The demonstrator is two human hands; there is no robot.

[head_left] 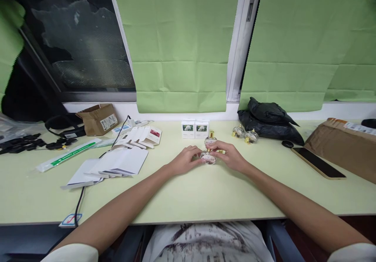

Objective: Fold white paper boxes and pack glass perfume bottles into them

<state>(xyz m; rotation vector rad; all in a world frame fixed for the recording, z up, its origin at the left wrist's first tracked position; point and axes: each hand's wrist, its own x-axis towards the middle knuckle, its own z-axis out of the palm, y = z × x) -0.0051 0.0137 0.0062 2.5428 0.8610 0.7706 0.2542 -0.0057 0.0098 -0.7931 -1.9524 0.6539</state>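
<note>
At the middle of the table a small clear glass perfume bottle (208, 159) with a gold neck is held between my hands. My left hand (185, 160) pinches it from the left, fingers curled. From the right, my right hand (230, 156) grips its upper part, and its fingers partly hide the neck. Just behind stands a second perfume bottle (210, 140) with a gold cap, close to my right fingertips. A bit of gold shows beside my right fingers, mostly hidden. Further right, two more perfume bottles (251, 137) lie on their sides.
Two small white boxes (188, 129) with flower pictures stand at the back. Flattened white cartons (117, 161) and a black cable lie left, near an open cardboard box (98, 120). On the right are black plastic bags (268, 121), a phone (319, 163) and a large brown package (343, 146).
</note>
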